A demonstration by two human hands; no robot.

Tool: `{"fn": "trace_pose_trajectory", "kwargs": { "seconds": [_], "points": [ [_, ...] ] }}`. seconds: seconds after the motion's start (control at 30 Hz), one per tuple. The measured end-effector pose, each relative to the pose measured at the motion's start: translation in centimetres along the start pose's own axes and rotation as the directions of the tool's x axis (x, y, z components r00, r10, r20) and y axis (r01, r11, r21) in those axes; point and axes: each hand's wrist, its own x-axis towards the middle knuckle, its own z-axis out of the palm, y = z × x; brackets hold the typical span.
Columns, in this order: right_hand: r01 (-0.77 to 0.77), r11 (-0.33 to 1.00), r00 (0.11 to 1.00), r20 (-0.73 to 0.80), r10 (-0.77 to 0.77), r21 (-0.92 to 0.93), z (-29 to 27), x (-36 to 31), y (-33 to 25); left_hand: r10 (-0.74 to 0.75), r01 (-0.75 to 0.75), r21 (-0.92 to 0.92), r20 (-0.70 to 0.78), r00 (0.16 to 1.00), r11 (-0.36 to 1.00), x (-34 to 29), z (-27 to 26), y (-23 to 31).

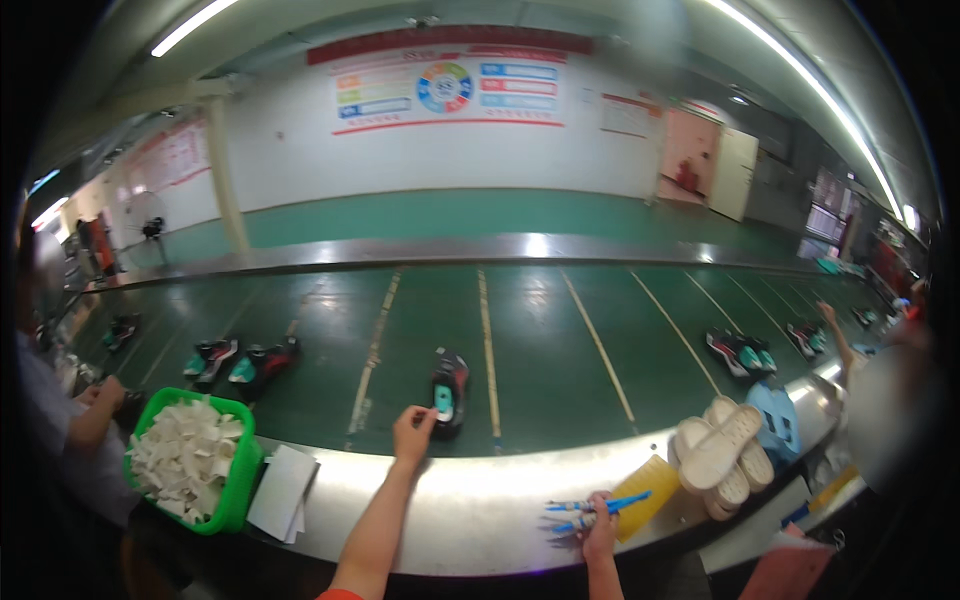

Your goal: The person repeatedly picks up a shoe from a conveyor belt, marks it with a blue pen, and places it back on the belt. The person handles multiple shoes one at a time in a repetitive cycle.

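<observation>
A black shoe with red and teal parts lies on the green conveyor belt, straight ahead. My left hand reaches to its near end, fingers closed at the teal part; the fingertips are too small to make out fully. Over the metal edge of the line, to the right, my right hand is wrapped round slim blue pen-like sticks, which point out to both sides. A yellow sheet lies beside and partly under that hand.
At the left stand a green basket of white scraps and some white papers. Cream shoe soles are stacked at the right beside a blue plastic piece. More shoes sit along the belt. People work at both sides.
</observation>
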Motion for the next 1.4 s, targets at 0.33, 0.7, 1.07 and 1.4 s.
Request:
{"fn": "trace_pose_trajectory", "kwargs": {
  "seconds": [0.33,0.7,1.07,1.4],
  "points": [
    [0.039,0.999,0.994,0.105,-0.038,-0.002,-0.9,0.5,0.5,-0.067,0.076,-0.122,0.073,0.995,0.990,-0.2,-0.5,0.5],
    [0.044,0.999,0.994,0.104,-0.045,0.012,-0.3,0.1,0.4,-0.065,0.079,-0.124,0.109,0.992,0.989,-0.3,-0.8,1.0],
    [0.062,0.998,0.996,0.071,-0.062,-0.010,0.2,0.2,0.2,0.158,-0.178,-0.107,-0.174,0.972,0.978,-0.7,-1.6,2.9],
    [0.073,0.995,0.997,-0.023,-0.075,-0.071,-0.1,-0.2,0.0,0.869,-0.799,-0.394,-0.001,0.494,0.454,-9.0,-7.1,25.7]
  ]
}}
